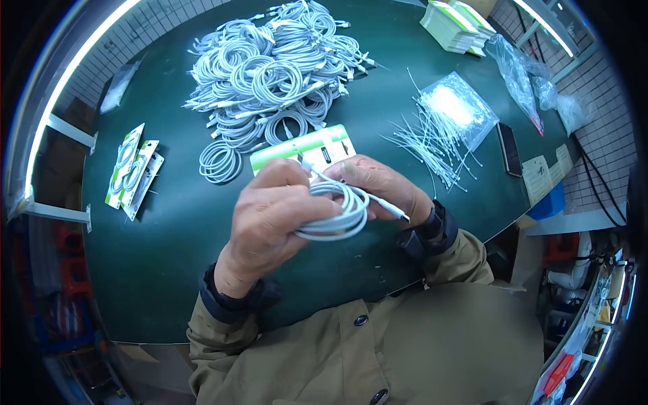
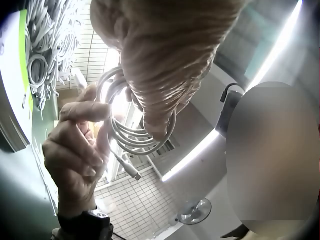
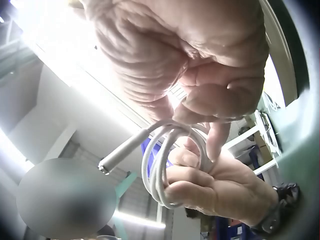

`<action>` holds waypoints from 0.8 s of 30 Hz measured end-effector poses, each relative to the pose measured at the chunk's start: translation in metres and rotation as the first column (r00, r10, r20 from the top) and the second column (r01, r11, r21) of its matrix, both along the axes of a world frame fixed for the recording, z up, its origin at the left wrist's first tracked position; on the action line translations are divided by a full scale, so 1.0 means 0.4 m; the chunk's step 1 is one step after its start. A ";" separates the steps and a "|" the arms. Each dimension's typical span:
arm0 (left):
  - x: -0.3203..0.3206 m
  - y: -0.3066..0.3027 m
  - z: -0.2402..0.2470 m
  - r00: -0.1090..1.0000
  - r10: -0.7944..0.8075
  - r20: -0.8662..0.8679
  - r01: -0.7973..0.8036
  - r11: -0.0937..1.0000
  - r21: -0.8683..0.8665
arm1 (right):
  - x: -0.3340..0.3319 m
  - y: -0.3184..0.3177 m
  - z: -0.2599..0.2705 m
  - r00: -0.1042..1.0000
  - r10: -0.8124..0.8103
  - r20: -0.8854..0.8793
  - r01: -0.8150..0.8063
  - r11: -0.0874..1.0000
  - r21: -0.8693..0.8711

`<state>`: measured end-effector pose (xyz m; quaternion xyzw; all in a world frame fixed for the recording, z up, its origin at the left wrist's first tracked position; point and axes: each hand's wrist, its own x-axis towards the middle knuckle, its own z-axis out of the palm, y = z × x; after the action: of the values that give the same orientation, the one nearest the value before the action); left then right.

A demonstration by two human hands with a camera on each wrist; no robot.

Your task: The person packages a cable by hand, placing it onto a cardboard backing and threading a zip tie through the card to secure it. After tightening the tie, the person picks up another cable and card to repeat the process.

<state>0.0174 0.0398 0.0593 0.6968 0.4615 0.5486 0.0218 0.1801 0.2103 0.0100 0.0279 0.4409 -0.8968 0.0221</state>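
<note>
A coiled white charging cable (image 1: 341,228) is held up between both hands, close over the front of the table. My left hand (image 1: 266,209) grips the coil from the left, fingers curled through and round its loops. At the coil's right side, my right hand (image 1: 390,181) pinches the cable with thumb and fingers. One plug end (image 3: 122,150) sticks out past the loops, its metal tip pointing down to the right in the head view. Behind the hands lies a green-and-white stack of packaging cards (image 1: 302,148), partly hidden by them.
A large heap of coiled cables (image 1: 270,77) covers the table's far middle. Loose zip ties (image 1: 432,152) lie at right by a clear plastic bag (image 1: 476,111) and a phone (image 1: 509,149). Carded cables (image 1: 131,174) are at left. More packaging cards (image 1: 453,28) stand at the back right.
</note>
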 end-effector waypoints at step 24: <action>-0.059 -0.012 -0.066 0.849 0.481 0.217 -0.423 0.866 -0.265 | 0.000 0.027 0.018 0.940 -0.309 -0.141 0.273 0.935 -0.228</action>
<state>-0.0063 0.0350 0.0329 0.4781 0.6601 0.5787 0.0281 0.1799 0.2213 0.0170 0.0119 0.3371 -0.9298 -0.1474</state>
